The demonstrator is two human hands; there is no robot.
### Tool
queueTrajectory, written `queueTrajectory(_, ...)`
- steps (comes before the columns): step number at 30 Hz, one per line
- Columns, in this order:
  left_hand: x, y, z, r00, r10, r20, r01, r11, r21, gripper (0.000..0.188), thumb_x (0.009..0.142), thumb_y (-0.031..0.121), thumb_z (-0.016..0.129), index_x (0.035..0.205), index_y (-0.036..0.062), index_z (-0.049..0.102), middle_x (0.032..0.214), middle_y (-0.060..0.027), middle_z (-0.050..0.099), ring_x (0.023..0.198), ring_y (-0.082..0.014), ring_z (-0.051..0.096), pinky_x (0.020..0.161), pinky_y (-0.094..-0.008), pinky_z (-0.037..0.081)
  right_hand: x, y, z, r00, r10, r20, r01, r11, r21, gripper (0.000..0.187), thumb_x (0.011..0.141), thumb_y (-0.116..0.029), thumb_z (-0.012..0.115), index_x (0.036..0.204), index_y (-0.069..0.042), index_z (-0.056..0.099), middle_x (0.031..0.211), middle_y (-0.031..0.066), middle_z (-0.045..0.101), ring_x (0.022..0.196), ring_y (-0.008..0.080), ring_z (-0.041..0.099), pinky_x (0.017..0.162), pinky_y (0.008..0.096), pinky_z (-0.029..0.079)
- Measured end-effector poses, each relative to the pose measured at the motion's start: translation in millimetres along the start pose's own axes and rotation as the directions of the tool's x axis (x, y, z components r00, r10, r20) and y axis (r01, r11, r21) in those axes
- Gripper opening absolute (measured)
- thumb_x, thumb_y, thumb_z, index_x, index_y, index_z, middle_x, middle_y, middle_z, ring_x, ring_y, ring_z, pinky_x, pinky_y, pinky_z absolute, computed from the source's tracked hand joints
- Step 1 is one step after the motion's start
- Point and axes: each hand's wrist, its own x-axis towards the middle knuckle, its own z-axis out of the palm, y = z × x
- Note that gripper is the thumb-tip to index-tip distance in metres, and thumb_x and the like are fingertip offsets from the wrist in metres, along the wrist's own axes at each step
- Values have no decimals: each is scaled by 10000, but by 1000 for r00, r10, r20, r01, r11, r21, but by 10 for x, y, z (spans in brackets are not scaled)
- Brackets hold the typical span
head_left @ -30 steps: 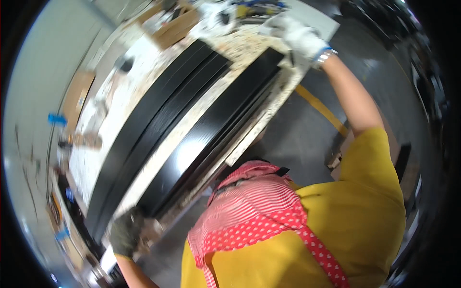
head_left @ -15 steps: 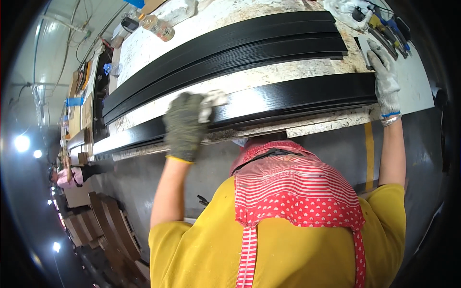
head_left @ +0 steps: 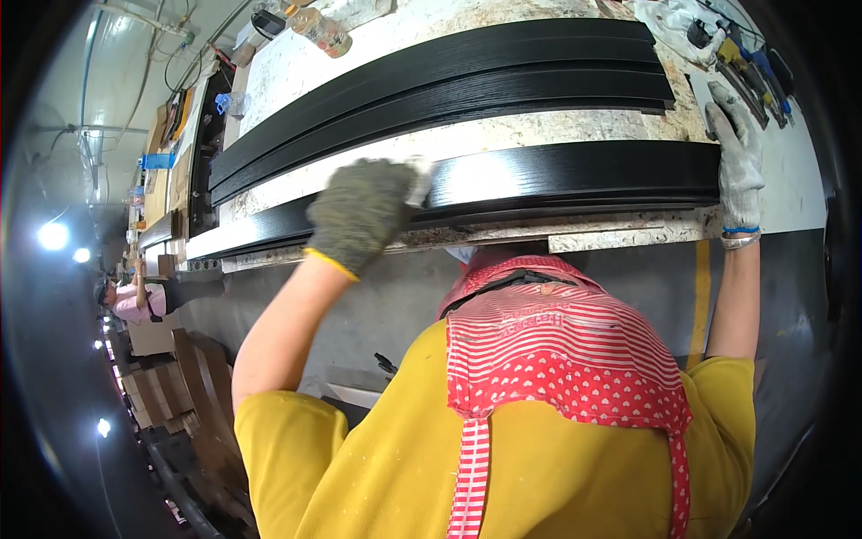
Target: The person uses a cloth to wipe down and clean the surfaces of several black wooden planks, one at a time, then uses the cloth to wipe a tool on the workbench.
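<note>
My left hand (head_left: 359,214), in a dark green knit glove, is closed on a wad of white cloth (head_left: 420,182). It presses the cloth to the upper face of a long glossy black board (head_left: 575,171) along the table's near edge; motion blurs its fingers. At that board's right end rests my right hand (head_left: 740,162), in a whitish glove, fingers stretched out and the palm side against the end. Beneath the top board, other dark edges show. Farther back, several more black boards (head_left: 503,63) lie side by side on the table.
The stained white tabletop (head_left: 296,94) carries a drink bottle (head_left: 321,32) at the far left. Pliers-like hand tools (head_left: 752,76) and a crumpled white plastic bag (head_left: 675,25) lie at the far right. Left, a person in pink (head_left: 142,303) stands near brown stacked panels (head_left: 162,395).
My left forearm has swung outward to the left, and the gloved hand has tilted rightward with the cloth still on the board. The whole view has shifted slightly; my right hand keeps to the board's end.
</note>
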Motion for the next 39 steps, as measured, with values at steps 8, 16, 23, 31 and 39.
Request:
queueTrajectory(8, 22, 112, -266, 974, -89, 206, 81, 996, 46, 328, 831, 282, 705, 1125, 143, 659, 895, -120, 693, 870, -300, 672, 779, -441, 530, -30, -32, 47, 997, 56, -58, -55, 998, 14, 375, 940, -189, 674, 1257, 10, 645, 1218, 91, 660, 1153, 167, 583, 1016, 281, 437)
queueTrajectory(16, 89, 243, -291, 978, -70, 197, 59, 996, 60, 230, 910, 299, 596, 1051, 133, 669, 885, -126, 710, 830, -312, 694, 730, -451, 548, -21, -59, 29, 993, 107, -52, -104, 993, 64, 375, 936, -186, 681, 1258, 3, 647, 1211, 96, 667, 1146, 165, 595, 1008, 281, 448)
queueTrajectory(23, 22, -285, 10, 936, 48, -350, -134, 965, -226, 218, 913, 287, 634, 936, 72, 671, 892, -164, 670, 825, -373, 635, 773, -471, 516, -67, 97, -29, 977, -195, -88, 203, 975, 89, 304, 956, -134, 648, 1223, 12, 664, 1235, 88, 664, 1156, 160, 591, 1009, 289, 456)
queueTrajectory(31, 554, 995, 64, 772, 248, -585, -458, 856, -242, 406, 796, 418, 721, 1035, 97, 656, 996, -112, 605, 926, -287, 603, 787, -428, 478, -22, 410, -328, 850, -495, 180, 443, 487, -753, 649, 797, 163, 378, 1354, -78, 607, 1388, 182, 554, 1316, 350, 497, 1112, 417, 410)
queueTrajectory(39, 144, 465, 101, 907, 36, -420, -168, 945, -282, 296, 979, 355, 505, 945, 121, 683, 916, -127, 651, 852, -298, 641, 730, -437, 498, 55, 495, -391, 805, -540, 247, 548, 514, -660, 549, 838, 139, 449, 1339, -29, 598, 1403, 143, 568, 1322, 326, 500, 1117, 428, 401)
